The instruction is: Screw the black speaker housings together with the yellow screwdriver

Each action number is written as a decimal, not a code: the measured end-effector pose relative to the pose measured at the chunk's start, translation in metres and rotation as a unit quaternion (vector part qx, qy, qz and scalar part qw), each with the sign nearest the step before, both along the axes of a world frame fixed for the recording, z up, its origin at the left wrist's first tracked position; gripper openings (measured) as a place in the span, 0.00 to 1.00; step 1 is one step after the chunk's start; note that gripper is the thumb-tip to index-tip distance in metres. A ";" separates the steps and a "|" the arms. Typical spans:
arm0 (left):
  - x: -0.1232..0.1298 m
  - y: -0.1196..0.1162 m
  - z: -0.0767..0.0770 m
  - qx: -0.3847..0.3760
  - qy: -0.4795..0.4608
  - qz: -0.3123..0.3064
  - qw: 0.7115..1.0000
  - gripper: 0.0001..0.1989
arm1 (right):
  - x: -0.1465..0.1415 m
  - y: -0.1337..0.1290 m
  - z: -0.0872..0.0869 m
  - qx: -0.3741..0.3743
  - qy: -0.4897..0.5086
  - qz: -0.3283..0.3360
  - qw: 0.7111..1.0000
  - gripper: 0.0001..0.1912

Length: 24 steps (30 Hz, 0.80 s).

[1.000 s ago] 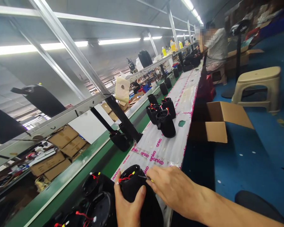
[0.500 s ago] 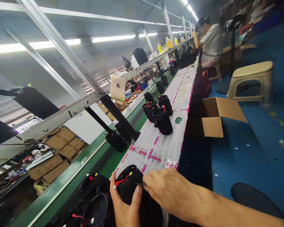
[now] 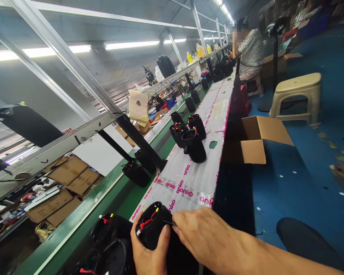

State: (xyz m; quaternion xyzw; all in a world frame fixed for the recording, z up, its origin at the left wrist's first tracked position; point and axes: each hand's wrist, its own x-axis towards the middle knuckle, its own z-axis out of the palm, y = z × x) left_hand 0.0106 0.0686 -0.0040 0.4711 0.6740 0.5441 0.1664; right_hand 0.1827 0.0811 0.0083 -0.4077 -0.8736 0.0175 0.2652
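Near the bottom centre, my left hand (image 3: pixel 150 254) is wrapped round a black cylindrical housing (image 3: pixel 172 244), its open end facing up with red wires and small white and yellow connectors inside. My right hand (image 3: pixel 202 233) is closed at the housing's right rim, pinching a thin dark piece that I cannot make out. Its fingertips are hidden. Left of my left hand stand more black housings (image 3: pixel 114 258) with red wires. Further along the white bench cover (image 3: pixel 183 179) with pink lettering, several similar housings (image 3: pixel 195 147) stand in a group.
A green conveyor strip (image 3: pixel 83 217) runs along the left with black housings on it. Dark posts and a metal rail (image 3: pixel 91 128) rise beside it. An open cardboard box (image 3: pixel 253 151) and beige stool (image 3: pixel 296 91) are right. A person (image 3: pixel 249 49) sits at the far end.
The view has shifted slightly, moving the background a little left. Both hands keep their hold at the housing, with only a slight shift of position.
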 end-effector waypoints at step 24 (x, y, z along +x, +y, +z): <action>-0.004 -0.001 -0.002 0.009 0.084 0.035 0.996 0.36 | -0.027 -0.002 0.001 0.040 -0.038 -0.022 0.998 0.11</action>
